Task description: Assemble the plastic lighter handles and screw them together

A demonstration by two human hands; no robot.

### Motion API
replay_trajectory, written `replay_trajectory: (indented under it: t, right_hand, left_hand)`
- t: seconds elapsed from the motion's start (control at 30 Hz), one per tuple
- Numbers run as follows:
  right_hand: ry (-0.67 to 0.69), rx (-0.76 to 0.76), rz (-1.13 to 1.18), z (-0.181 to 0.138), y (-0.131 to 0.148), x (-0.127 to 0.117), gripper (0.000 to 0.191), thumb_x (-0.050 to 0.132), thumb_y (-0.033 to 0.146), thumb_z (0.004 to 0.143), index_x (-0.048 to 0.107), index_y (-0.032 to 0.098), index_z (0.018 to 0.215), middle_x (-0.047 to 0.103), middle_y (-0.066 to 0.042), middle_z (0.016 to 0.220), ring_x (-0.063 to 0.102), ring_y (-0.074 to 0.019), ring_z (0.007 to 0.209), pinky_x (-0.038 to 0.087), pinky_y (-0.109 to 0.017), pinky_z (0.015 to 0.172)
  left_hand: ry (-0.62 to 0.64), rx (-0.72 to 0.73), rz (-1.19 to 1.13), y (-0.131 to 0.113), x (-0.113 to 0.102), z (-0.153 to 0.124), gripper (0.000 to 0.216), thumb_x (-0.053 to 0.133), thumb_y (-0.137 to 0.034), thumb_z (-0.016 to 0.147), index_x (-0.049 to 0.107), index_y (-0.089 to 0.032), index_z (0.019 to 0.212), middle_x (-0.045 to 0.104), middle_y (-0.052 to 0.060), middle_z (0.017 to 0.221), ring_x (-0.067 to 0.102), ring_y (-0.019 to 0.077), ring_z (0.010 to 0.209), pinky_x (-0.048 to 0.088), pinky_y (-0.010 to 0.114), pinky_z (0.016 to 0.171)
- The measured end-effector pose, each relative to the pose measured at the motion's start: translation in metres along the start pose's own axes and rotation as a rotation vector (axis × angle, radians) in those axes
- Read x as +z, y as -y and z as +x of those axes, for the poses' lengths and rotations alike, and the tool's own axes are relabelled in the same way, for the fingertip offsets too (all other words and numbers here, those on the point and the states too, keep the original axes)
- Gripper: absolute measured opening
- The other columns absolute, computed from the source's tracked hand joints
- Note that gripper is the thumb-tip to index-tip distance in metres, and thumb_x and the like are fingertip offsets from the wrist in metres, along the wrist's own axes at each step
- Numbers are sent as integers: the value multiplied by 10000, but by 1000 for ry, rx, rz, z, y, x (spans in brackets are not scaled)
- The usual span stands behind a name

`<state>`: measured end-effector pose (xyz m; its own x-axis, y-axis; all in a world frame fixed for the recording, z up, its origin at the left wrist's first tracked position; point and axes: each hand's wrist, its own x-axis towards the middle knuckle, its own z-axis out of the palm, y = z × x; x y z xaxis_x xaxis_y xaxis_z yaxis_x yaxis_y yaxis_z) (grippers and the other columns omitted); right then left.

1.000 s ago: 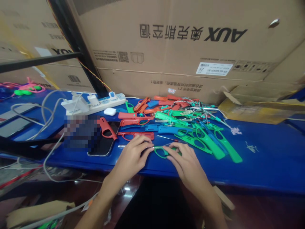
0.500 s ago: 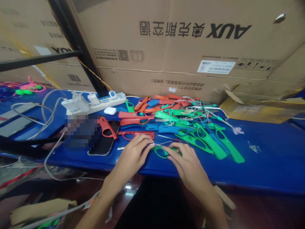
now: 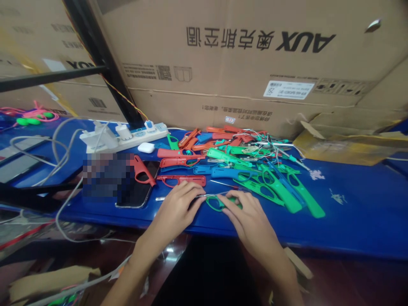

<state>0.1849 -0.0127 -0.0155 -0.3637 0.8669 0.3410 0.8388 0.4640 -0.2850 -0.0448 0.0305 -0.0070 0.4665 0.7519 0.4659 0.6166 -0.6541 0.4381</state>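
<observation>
At the near edge of the table, a green lighter casing [image 3: 214, 203] with a trigger loop lies between my hands. My left hand [image 3: 179, 203] pinches a thin pale wire [image 3: 208, 195] above the casing's left end, and a silvery metal tube [image 3: 160, 199] pokes out beyond its knuckles. With thumb and fingers closed, my right hand [image 3: 245, 211] grips the casing's right part; the fingers hide much of it. A thin screwdriver [image 3: 223, 184] lies just behind my hands. Directly behind my left hand is a red lighter casing [image 3: 181, 180].
A pile of green lighter casings [image 3: 288, 191], blue and red ones, and wired parts spreads behind my hands. To the left are a phone [image 3: 135, 195], a white earbud case [image 3: 146, 147] and a power strip [image 3: 137, 138]. Large cardboard boxes [image 3: 223, 80] stand behind.
The wire that stood out between my fingertips now lies lower, nearer the green casing. Both hands stay almost in place, and the view has shifted slightly.
</observation>
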Motion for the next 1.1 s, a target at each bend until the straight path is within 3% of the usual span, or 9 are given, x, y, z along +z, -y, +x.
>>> replay_trajectory:
  t: [0.23, 0.4, 0.57, 0.83, 1.0, 1.1]
  right_hand:
    - [-19, -13, 19, 0, -1, -1, 362, 513, 221, 1046, 657, 294, 1371, 662, -111, 1255, 610, -267, 1096, 544, -462, 922]
    - [-25, 1, 26, 0, 0, -1, 375, 542, 212, 1034, 653, 312, 1378, 661, -103, 1270, 613, -256, 1100, 542, -456, 936]
    - [-17, -3, 26, -1, 1, -3, 361, 523, 236, 1046, 647, 295, 1380, 665, -107, 1261, 623, -257, 1080, 549, -458, 921]
    - [-38, 67, 73, -2, 3, -4, 312, 508, 331, 1060, 623, 256, 1339, 677, -92, 1279, 625, -263, 1164, 538, -459, 1000]
    - [-38, 79, 81, -2, 2, -4, 311, 510, 350, 1057, 623, 258, 1332, 670, -94, 1293, 628, -273, 1184, 547, -460, 1000]
    - [-30, 77, 85, -2, 2, -4, 300, 518, 344, 1054, 634, 245, 1312, 669, -97, 1286, 625, -274, 1184, 546, -456, 999]
  left_hand:
    - [17, 13, -49, 4, -3, 2, 158, 569, -229, 1028, 724, -197, 1028, 739, 65, 1045, 679, 222, 973, 542, 423, 911]
    - [15, 59, -105, 12, -4, 2, 194, 570, -261, 1034, 759, -222, 1010, 743, 59, 1035, 691, 221, 972, 538, 444, 942]
    - [47, 39, -81, 12, -7, 2, 169, 613, -271, 1008, 778, -233, 1009, 734, 64, 1063, 672, 243, 1011, 553, 439, 901]
    - [46, -18, -71, 13, -5, 0, 169, 607, -278, 1015, 772, -247, 1040, 751, 56, 1070, 680, 241, 1023, 527, 463, 960]
    - [154, -46, -88, 17, -6, 3, 286, 582, -312, 1033, 661, -280, 1306, 721, 62, 1269, 648, 251, 1204, 483, 490, 1074]
    - [223, -47, -107, 15, -7, 10, 275, 598, -340, 1024, 672, -289, 1284, 723, 43, 1260, 641, 243, 1225, 486, 470, 1083]
